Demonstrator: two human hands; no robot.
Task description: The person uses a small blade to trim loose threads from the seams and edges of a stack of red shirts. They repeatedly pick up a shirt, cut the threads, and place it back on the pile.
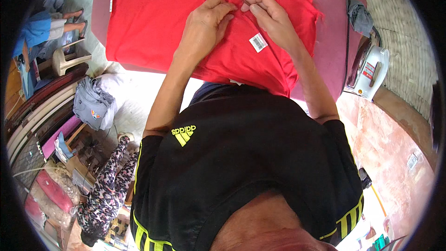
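Observation:
Red cloth, probably a garment, lies spread over a padded mauve table in front of me. My left hand rests on it with fingers curled and thumb pressed in, pinching the fabric near a fold. Close beside it on the right, my right hand is closed in a pinch. Between its thumb and fingers is a thin dark sliver, too small to name, held just above the cloth. A white barcode label sits on the red cloth below my right hand.
An iron stands right of the table, with a dark cable along the edge. Grey cloth hangs near it. Left are piled grey garments, a plastic chair, a person in patterned trousers and another in blue.

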